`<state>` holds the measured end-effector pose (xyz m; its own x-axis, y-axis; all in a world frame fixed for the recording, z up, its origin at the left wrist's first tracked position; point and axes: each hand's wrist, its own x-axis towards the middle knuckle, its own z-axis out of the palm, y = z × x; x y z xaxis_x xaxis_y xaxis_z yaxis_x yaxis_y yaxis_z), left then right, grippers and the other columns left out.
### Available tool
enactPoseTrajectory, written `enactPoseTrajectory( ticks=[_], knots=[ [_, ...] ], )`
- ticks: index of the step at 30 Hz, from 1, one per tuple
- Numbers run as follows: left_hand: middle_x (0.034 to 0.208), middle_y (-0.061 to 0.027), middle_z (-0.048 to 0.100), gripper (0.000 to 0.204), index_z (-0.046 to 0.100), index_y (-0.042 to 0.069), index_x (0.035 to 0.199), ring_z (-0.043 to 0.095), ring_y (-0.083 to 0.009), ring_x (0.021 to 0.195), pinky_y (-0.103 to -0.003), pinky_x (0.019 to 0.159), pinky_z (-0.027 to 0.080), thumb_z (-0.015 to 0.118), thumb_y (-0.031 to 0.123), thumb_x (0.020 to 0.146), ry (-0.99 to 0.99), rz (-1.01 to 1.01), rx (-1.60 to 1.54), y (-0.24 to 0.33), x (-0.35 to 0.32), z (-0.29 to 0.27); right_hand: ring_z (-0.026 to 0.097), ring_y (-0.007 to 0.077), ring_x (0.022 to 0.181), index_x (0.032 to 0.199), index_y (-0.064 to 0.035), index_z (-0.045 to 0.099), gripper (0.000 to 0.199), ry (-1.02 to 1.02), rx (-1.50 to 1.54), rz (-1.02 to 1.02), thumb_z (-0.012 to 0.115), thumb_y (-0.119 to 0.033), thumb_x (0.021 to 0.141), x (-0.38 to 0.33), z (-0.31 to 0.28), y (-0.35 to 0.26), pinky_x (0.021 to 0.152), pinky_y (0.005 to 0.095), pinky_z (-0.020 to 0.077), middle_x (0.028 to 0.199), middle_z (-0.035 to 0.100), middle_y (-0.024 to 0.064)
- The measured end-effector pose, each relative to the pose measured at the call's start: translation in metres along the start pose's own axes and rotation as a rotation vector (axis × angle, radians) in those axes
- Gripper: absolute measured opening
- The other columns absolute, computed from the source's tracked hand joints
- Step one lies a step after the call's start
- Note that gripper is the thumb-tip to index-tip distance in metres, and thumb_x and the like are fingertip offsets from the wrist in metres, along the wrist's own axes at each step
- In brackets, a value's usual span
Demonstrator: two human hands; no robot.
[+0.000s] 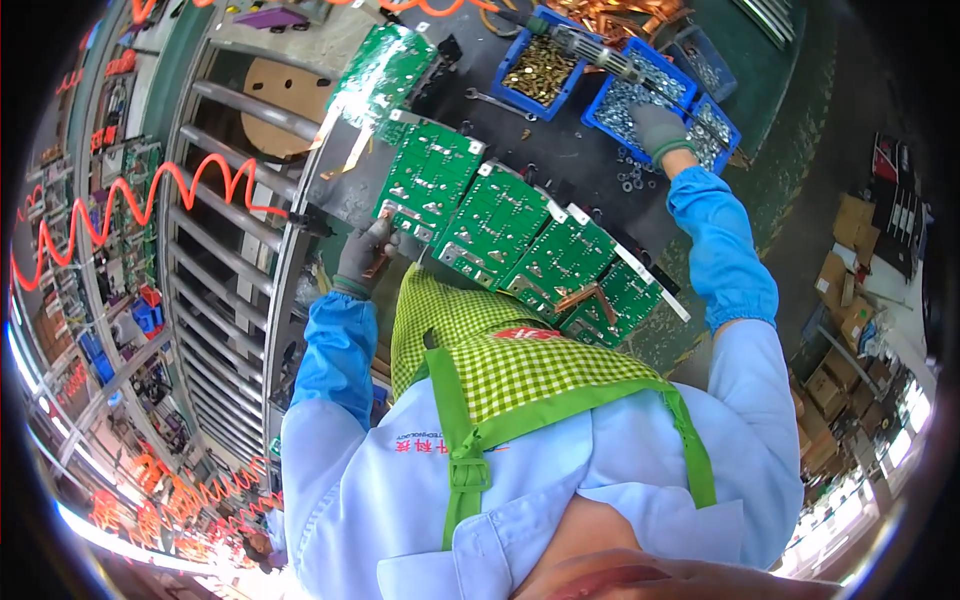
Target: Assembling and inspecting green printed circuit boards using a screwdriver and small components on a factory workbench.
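My left hand (366, 255), in a grey glove, is closed around a small copper-coloured strip (377, 265). Its fingertips are at the lower left corner of a green circuit board (432, 175). More green boards (495, 222) lie in a slanting row to the right, and copper-coloured strips (585, 297) rest on the nearest part of that row. My right hand (658, 130), also gloved, reaches into a blue bin (606, 120) of silvery washers or nuts. Its fingertips are hidden among the small metal parts.
Another blue bin (512, 92) holds brass-coloured fasteners. An electric or air screwdriver (597, 52) lies across the bins. A wrench (498, 103) and loose washers (636, 175) are on the dark bench. Left of it runs a roller conveyor (225, 225), with a coiled orange hose (150, 200) above.
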<state>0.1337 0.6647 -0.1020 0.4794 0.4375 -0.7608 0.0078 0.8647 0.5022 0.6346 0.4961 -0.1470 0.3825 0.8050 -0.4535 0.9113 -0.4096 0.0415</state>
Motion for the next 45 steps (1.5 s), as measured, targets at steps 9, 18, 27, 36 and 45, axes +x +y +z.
enactPoseTrajectory(
  ticks=[9,18,27,36,45],
  knots=[
    [0.074,-0.0074,0.057,0.022,0.052,-0.001,0.098,0.051,-0.0089,0.053,-0.018,0.046,0.042,0.053,0.018,0.087,-0.037,0.018,0.151,0.006,-0.005,0.001,0.06,0.0331,0.091,0.102,-0.0088,0.057,0.026,-0.026,-0.074,0.135,0.038,-0.013,0.085,-0.003,-0.017,-0.031,0.077,0.0438,0.0481,0.097,0.062,0.0165],
    [0.075,-0.0064,0.057,0.018,0.053,0.001,0.094,0.05,-0.0066,0.052,-0.017,0.046,0.043,0.053,0.017,0.088,-0.049,-0.025,0.157,0.007,-0.01,0.006,0.059,0.0345,0.089,0.098,-0.0105,0.061,0.024,0.102,-0.087,0.114,0.046,-0.018,0.081,-0.01,-0.007,-0.021,0.077,0.0439,0.0468,0.095,0.062,0.0173],
    [0.075,-0.0062,0.058,0.015,0.054,0.002,0.094,0.051,-0.0053,0.053,-0.016,0.045,0.044,0.054,0.015,0.087,-0.149,-0.07,0.191,0.021,-0.008,-0.01,0.06,0.0156,0.084,0.109,-0.0097,0.058,0.032,0.394,1.149,-0.018,0.053,-0.004,0.078,-0.09,-0.17,-0.14,0.067,0.0261,0.0505,0.097,0.061,0.0054],
    [0.074,-0.0065,0.059,0.016,0.057,0.002,0.093,0.049,-0.0044,0.051,-0.015,0.045,0.042,0.055,0.016,0.085,-0.235,-0.039,0.255,0.017,0.003,-0.009,0.062,0.0191,0.078,0.097,-0.0033,0.062,0.019,0.258,0.939,-0.436,0.059,-0.013,0.08,-0.079,-0.076,-0.351,0.066,0.029,0.0495,0.09,0.062,0.0105],
    [0.075,-0.0053,0.059,0.017,0.057,0.002,0.096,0.05,-0.0041,0.052,-0.015,0.045,0.044,0.056,0.015,0.085,-0.24,-0.053,0.229,0.014,0.009,-0.014,0.06,0.0255,0.074,0.094,-0.0061,0.064,0.02,0.381,0.674,-0.446,0.059,-0.016,0.078,-0.074,-0.067,-0.374,0.067,0.0337,0.0486,0.092,0.061,0.0128]
  ],
)
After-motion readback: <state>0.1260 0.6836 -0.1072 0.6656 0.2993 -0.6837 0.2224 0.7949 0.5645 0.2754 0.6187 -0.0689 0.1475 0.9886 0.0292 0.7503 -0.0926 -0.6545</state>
